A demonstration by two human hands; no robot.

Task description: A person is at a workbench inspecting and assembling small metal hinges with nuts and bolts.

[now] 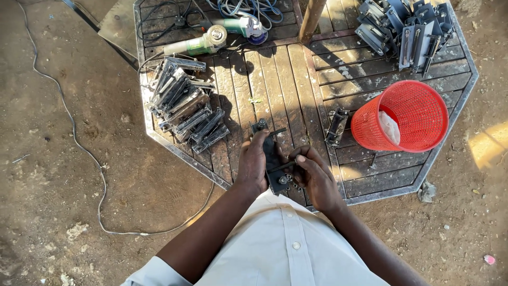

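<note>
Metal bracket [275, 167], dark and bolted, sits between both hands above the near edge of the wooden table [296, 85]. Left hand [253, 164] wraps its side; right hand [312, 175] pinches a thin rod against it. Stacked metal parts [185, 106] lie left, a red basket [407, 116] right, grinders [211, 38] beyond.

red mesh basket [418, 114], green grinders [198, 44]
</note>
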